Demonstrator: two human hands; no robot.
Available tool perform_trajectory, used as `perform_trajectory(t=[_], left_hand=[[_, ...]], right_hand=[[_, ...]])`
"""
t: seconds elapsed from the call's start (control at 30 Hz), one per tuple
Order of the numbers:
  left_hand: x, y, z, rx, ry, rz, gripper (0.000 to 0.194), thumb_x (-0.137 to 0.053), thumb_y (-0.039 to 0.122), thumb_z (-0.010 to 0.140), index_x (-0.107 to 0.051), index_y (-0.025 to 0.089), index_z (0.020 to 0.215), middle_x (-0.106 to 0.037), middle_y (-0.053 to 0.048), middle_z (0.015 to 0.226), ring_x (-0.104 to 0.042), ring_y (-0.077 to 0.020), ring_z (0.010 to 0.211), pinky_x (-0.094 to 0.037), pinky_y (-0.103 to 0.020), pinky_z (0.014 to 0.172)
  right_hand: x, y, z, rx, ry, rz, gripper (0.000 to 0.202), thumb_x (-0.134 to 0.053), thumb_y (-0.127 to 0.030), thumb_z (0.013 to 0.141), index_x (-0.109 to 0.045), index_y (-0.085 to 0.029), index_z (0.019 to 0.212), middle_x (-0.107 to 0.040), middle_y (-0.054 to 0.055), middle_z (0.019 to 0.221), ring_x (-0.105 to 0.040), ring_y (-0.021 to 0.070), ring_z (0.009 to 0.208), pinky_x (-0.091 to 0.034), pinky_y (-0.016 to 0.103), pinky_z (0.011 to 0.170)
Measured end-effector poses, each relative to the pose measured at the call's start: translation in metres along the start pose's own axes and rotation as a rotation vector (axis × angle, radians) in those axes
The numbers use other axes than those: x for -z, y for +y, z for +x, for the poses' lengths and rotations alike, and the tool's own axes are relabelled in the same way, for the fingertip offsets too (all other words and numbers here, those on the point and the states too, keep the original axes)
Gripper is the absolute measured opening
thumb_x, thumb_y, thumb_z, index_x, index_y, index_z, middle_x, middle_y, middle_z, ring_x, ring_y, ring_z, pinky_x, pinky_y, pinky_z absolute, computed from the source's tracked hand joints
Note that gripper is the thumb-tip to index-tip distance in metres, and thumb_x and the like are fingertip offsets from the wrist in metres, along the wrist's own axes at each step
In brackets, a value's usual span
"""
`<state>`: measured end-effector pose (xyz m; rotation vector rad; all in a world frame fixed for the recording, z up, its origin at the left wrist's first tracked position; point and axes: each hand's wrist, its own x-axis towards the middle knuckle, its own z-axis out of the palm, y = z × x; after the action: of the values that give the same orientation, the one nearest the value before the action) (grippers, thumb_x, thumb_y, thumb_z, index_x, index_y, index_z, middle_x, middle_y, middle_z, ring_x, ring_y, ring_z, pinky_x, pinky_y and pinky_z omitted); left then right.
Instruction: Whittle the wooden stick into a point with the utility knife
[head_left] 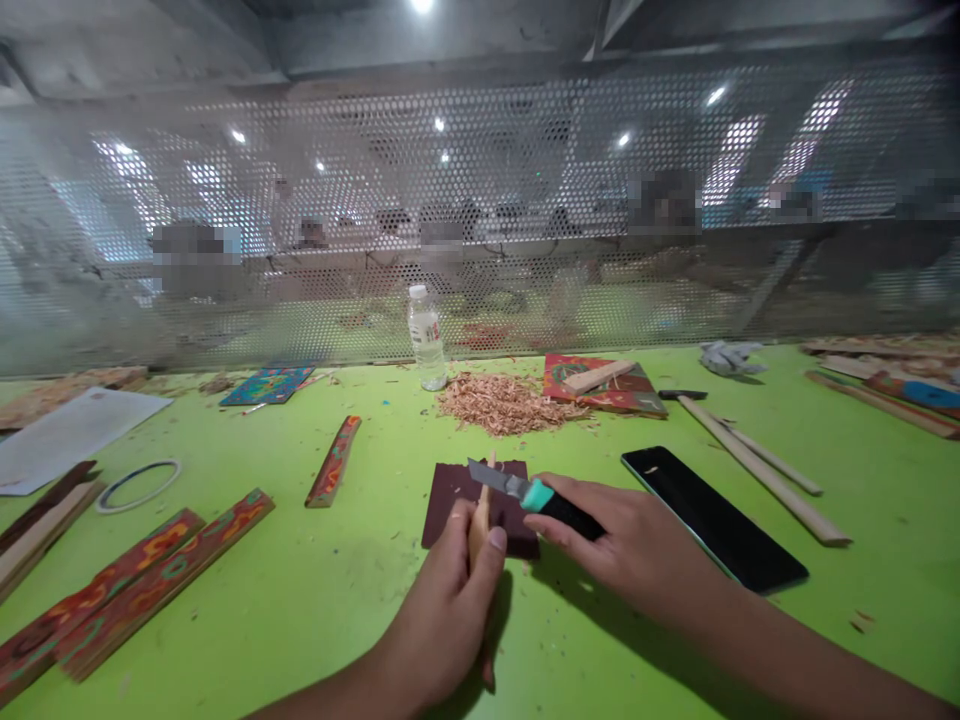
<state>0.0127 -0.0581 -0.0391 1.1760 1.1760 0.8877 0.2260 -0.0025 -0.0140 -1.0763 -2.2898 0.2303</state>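
My left hand (455, 605) is closed round a small pale wooden piece (480, 530), whose narrow tip points away from me. In my right hand (626, 540) is a utility knife (559, 508) with a black and turquoise handle. Its grey blade lies across the wooden piece near the tip; whether the edge touches the wood I cannot tell. Beneath both, a dark brown square sheet (444, 500) lies flat on the green table (360, 590).
Wood shavings (499, 405) are heaped beyond the sheet, beside a water bottle (427, 340). A phone (712, 518) and a hammer (765, 475) lie right. Painted strips (169, 580), a ring (139, 487) and white paper (71, 435) lie left. A perforated screen (480, 200) stands behind.
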Motion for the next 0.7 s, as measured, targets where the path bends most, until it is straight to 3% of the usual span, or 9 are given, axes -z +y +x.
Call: perform_trajectory(t=[0.1,0.2,0.27,0.3,0.37,0.43,0.57,0.7], left_hand=[[-0.001,-0.001,0.003,0.031,-0.029,-0.018,0.064,-0.052,0.071,0.1,-0.042,0.021,0.138,-0.045,0.014,0.046,-0.043,-0.0141,0.034,-0.046,-0.023,0.035],[0.001,0.0,0.003,0.002,-0.006,-0.023,0.072,-0.055,0.067,0.101,-0.035,0.019,0.152,-0.053,0.011,0.049,-0.052,-0.0163,0.043,-0.055,-0.028,0.049],[0.003,0.002,0.003,-0.085,0.058,0.005,0.066,-0.06,0.062,0.102,-0.045,0.021,0.151,-0.069,0.001,0.073,-0.067,-0.0189,0.07,-0.061,-0.034,0.077],[0.004,0.003,0.002,-0.134,0.084,0.019,0.059,-0.061,0.06,0.102,-0.053,0.022,0.147,-0.074,-0.005,0.092,-0.07,-0.0207,0.089,-0.057,-0.036,0.092],[0.004,0.006,0.001,-0.2,0.098,0.036,0.051,-0.063,0.058,0.101,-0.065,0.023,0.138,-0.074,-0.01,0.117,-0.064,-0.0251,0.118,-0.047,-0.037,0.108],[0.003,0.009,0.001,-0.207,0.098,0.038,0.049,-0.064,0.058,0.1,-0.071,0.022,0.132,-0.075,-0.008,0.108,-0.062,-0.0273,0.119,-0.048,-0.036,0.103],[0.001,0.012,0.003,-0.154,0.11,0.071,0.051,-0.063,0.06,0.099,-0.076,0.018,0.123,-0.064,0.0,0.07,-0.064,-0.0258,0.092,-0.049,-0.03,0.078],[0.001,0.008,0.005,-0.153,0.148,0.156,0.049,-0.059,0.06,0.101,-0.076,0.016,0.11,-0.067,-0.002,0.081,-0.059,-0.0221,0.083,-0.044,-0.029,0.072]], right_hand=[[0.0,0.003,0.0,-0.01,-0.075,-0.005,0.038,-0.061,-0.05,0.107,-0.076,-0.021,0.124,-0.085,0.01,0.109,-0.083,0.0297,0.091,-0.064,0.037,0.075],[-0.001,0.006,0.0,0.021,-0.116,-0.008,0.037,-0.063,-0.049,0.106,-0.076,-0.019,0.124,-0.085,0.011,0.108,-0.083,0.0297,0.09,-0.063,0.036,0.075],[-0.002,0.007,0.0,0.053,-0.148,-0.005,0.034,-0.064,-0.048,0.105,-0.077,-0.021,0.121,-0.085,0.011,0.109,-0.083,0.0292,0.089,-0.063,0.036,0.075],[-0.002,0.007,0.0,0.07,-0.166,-0.005,0.033,-0.065,-0.048,0.105,-0.077,-0.022,0.12,-0.085,0.011,0.109,-0.083,0.0291,0.088,-0.063,0.036,0.075],[-0.002,0.006,-0.001,0.1,-0.194,-0.008,0.031,-0.067,-0.048,0.103,-0.078,-0.023,0.117,-0.085,0.011,0.109,-0.083,0.0295,0.086,-0.064,0.037,0.073],[-0.004,0.004,-0.002,0.112,-0.205,-0.013,0.031,-0.068,-0.049,0.103,-0.078,-0.023,0.117,-0.085,0.011,0.11,-0.083,0.0299,0.085,-0.064,0.037,0.072],[-0.008,0.002,-0.006,0.093,-0.195,-0.029,0.036,-0.064,-0.052,0.105,-0.077,-0.024,0.123,-0.085,0.01,0.108,-0.083,0.0287,0.087,-0.063,0.036,0.074],[-0.014,0.001,-0.011,0.078,-0.153,-0.073,0.047,-0.059,-0.055,0.107,-0.073,-0.018,0.133,-0.085,0.013,0.11,-0.083,0.0296,0.087,-0.062,0.036,0.071]])
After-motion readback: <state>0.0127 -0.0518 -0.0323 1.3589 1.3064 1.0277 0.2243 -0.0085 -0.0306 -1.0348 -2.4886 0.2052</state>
